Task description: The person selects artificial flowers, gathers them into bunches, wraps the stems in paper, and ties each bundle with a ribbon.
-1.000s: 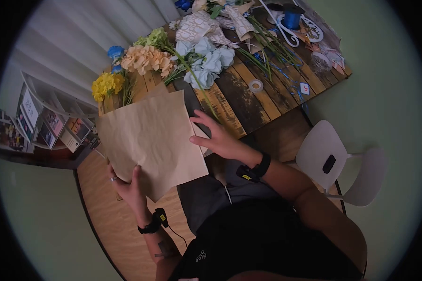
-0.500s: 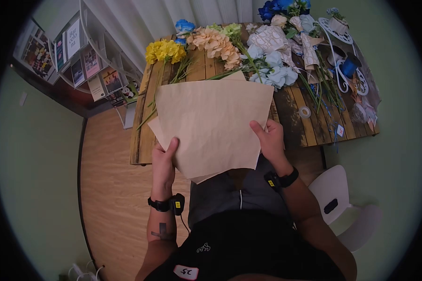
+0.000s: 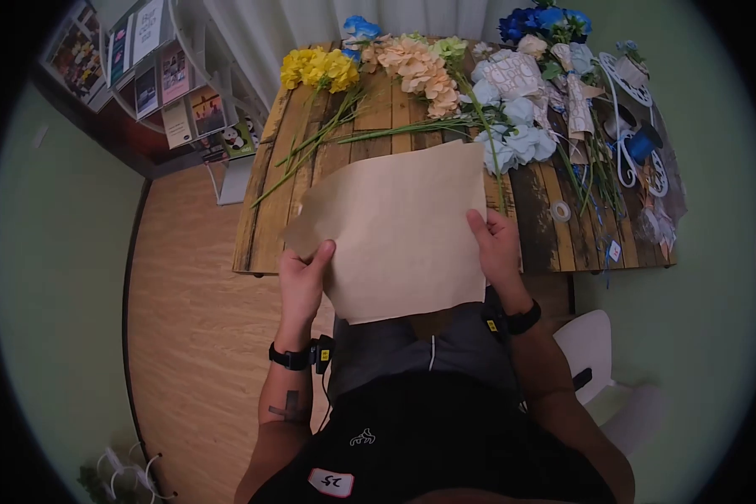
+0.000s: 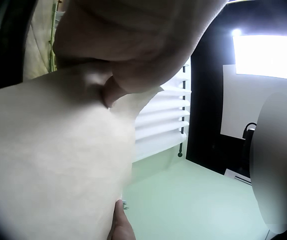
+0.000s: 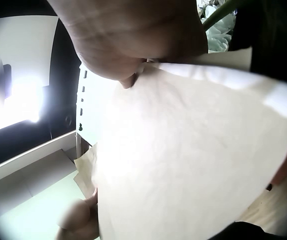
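Note:
Two hands hold brown kraft wrapping paper between them, above the lap and over the table's front edge. The left hand pinches its left side, thumb on top and fingers hidden beneath. On the right edge the right hand grips in the same way, thumb on the upper face. In the left wrist view the left thumb presses on the paper. The right wrist view has the right thumb at the paper's edge, with another paper corner showing behind the sheet.
Yellow flowers, peach flowers and pale blue flowers lie along the wooden table. A tape roll and a blue ribbon spool are at its right. A white chair stands beside the right arm.
The paper has swung from a tilt at the left to nearly square before the body. The right hand has moved from loosely touching the edge to gripping it. The head view has turned.

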The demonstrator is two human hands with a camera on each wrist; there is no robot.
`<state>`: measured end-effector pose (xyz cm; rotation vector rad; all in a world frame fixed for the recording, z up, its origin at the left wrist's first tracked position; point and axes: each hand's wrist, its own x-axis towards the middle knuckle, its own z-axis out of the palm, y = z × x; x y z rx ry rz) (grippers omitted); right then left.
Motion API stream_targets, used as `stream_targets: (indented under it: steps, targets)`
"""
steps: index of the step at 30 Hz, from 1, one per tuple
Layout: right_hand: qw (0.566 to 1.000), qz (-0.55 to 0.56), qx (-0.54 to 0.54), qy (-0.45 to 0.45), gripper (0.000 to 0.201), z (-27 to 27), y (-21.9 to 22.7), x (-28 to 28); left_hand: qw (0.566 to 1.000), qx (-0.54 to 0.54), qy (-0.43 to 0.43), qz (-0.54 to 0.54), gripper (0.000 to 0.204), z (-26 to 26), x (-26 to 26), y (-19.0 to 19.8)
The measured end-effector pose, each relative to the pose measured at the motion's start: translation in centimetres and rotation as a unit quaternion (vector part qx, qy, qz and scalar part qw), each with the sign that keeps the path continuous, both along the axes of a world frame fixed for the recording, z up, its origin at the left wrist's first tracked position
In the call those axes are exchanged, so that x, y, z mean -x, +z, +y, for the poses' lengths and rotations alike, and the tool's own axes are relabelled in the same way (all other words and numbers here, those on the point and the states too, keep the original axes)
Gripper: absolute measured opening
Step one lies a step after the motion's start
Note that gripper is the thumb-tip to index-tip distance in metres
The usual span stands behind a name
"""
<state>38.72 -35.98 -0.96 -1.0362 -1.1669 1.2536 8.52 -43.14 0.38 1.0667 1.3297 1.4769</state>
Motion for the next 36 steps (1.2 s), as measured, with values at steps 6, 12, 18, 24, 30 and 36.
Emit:
stream_targets:
  steps: [6, 12, 18, 24, 30, 36]
  targets:
    - [0.964, -0.249, -0.090, -0.029, 0.028, 0.2, 0.7, -0.7, 0.996, 0.030, 0.028, 0.077, 0.021, 0.7, 1.3, -1.7]
    - [0.925, -0.316, -0.192, -0.088, 0.025, 1.4, -1.5, -0.8, 0.947, 0.061, 0.027, 0.315, 0.026, 5.1, 0.1, -2.4]
    - [0.958, -0.154, -0.238, 0.039, 0.047, -1.4, 5.1, -1.3, 0.904, 0.024, 0.032, 0.426, 0.031, 7.0, 0.6, -3.6]
    - [0.775, 0.348, -0.220, 0.480, 0.086, -7.4, 16.7, -0.7, 0.880, -0.044, 0.032, 0.471, 0.039, 6.9, -1.1, -2.2]
    - [0.730, 0.364, -0.315, 0.485, 0.077, -5.7, 16.2, 1.6, 0.903, -0.046, 0.051, 0.425, 0.045, 6.8, -0.8, -2.5]
    - [0.727, 0.298, -0.447, 0.428, 0.071, -2.7, 15.8, 1.2, 0.935, -0.025, 0.059, 0.349, 0.047, 6.7, -0.8, -2.5]
